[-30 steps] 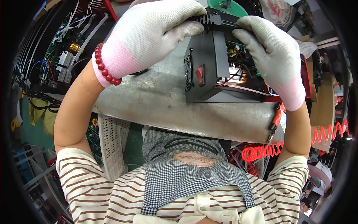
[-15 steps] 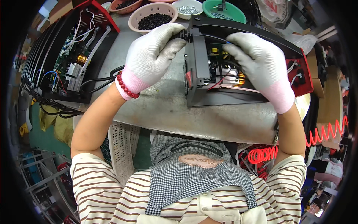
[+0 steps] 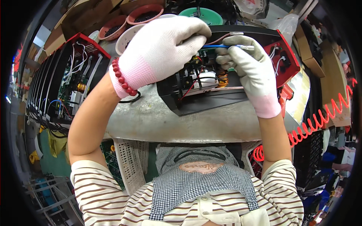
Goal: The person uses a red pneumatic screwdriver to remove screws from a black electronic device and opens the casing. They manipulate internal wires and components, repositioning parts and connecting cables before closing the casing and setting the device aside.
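Note:
My left hand (image 3: 162, 51), in a white glove with a pink cuff, is closed at the far left end of an open black metal housing (image 3: 211, 101). Its fingers hide most of what they pinch; a cable's brown wire (image 3: 220, 38) and blue wire (image 3: 215, 46) come out beside them. My right hand (image 3: 252, 66), gloved alike, has its fingers closed around the blue wire above the housing. Both wires end in metal terminals with clear sleeves. Inside the housing sit a circuit board, a copper coil (image 3: 223, 80) and a red-and-black wire pair; its right end panel (image 3: 283, 60) is red.
A second open housing (image 3: 71, 83) stands on the left of the metal table (image 3: 151, 120). Bowls of small parts, among them a green bowl (image 3: 211, 17), line the back. An orange-red tool (image 3: 286, 94) lies at the right, near a coiled red air hose (image 3: 309, 124).
The housing has shifted left and turned slightly. More of the brown and blue wires now shows above it. My left hand has moved right over the housing's end; my right hand has moved slightly left.

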Action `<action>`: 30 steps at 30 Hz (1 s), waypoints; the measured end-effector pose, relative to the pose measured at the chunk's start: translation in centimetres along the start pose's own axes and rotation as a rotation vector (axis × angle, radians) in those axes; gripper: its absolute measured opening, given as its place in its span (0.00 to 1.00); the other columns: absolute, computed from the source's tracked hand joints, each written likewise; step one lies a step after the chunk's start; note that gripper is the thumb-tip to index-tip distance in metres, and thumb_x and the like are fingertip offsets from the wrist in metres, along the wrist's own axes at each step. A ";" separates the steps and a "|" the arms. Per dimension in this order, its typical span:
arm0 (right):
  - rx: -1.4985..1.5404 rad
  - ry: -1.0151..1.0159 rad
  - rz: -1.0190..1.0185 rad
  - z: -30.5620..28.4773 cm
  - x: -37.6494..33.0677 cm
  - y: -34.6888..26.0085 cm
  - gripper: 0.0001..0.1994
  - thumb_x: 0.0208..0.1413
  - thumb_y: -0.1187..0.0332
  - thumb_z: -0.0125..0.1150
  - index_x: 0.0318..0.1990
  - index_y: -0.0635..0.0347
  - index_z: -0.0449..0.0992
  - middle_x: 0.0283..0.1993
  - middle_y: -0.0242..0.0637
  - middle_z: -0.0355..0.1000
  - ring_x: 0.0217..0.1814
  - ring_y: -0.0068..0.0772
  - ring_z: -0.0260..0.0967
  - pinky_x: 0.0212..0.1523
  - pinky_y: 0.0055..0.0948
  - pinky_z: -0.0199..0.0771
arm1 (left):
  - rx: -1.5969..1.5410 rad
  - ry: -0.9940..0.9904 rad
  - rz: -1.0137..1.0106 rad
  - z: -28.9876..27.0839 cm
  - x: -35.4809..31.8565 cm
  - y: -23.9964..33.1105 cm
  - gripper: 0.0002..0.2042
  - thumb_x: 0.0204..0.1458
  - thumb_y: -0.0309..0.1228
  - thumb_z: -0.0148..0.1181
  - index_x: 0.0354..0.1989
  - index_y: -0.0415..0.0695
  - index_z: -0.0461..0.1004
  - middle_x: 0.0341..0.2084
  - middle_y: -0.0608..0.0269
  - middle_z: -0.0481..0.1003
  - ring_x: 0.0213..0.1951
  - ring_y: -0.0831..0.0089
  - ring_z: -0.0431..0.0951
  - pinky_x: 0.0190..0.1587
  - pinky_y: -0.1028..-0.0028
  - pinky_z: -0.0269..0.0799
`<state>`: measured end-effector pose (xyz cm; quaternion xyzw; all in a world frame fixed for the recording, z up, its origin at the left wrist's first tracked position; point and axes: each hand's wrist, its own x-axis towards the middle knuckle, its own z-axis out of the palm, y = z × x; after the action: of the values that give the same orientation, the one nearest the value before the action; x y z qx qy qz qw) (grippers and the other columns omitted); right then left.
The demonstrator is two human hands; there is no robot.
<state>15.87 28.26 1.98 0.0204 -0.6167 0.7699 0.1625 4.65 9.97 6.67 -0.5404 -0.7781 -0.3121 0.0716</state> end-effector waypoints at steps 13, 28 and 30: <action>-0.551 -0.283 -0.436 4.2 0.4 -0.4 0.09 0.52 0.80 0.64 0.41 0.67 0.80 0.38 0.35 0.77 0.40 0.22 0.75 0.44 0.21 0.76 | -0.073 0.216 0.130 -2.7 -6.1 0.9 0.07 0.58 0.25 0.51 0.31 0.37 0.75 0.40 0.55 0.75 0.52 0.63 0.72 0.57 0.66 0.63; -0.544 -0.520 0.052 2.6 -0.1 -0.9 0.09 0.55 0.76 0.61 0.44 0.68 0.77 0.39 0.32 0.75 0.42 0.19 0.72 0.44 0.20 0.73 | 0.207 0.050 0.325 -1.3 -5.9 1.2 0.11 0.40 0.22 0.67 0.34 0.44 0.79 0.40 0.58 0.76 0.52 0.52 0.69 0.58 0.58 0.62; -0.687 -0.502 -0.116 2.1 0.0 -0.3 0.09 0.53 0.76 0.62 0.42 0.66 0.77 0.37 0.33 0.73 0.41 0.24 0.72 0.43 0.22 0.72 | 0.123 0.017 0.265 -1.2 -5.5 0.8 0.09 0.43 0.25 0.66 0.35 0.43 0.79 0.40 0.57 0.76 0.50 0.54 0.71 0.58 0.57 0.62</action>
<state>15.58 26.31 2.77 0.1864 -0.8556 0.4805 0.0475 7.32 5.08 5.42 -0.6304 -0.7168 -0.2562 0.1520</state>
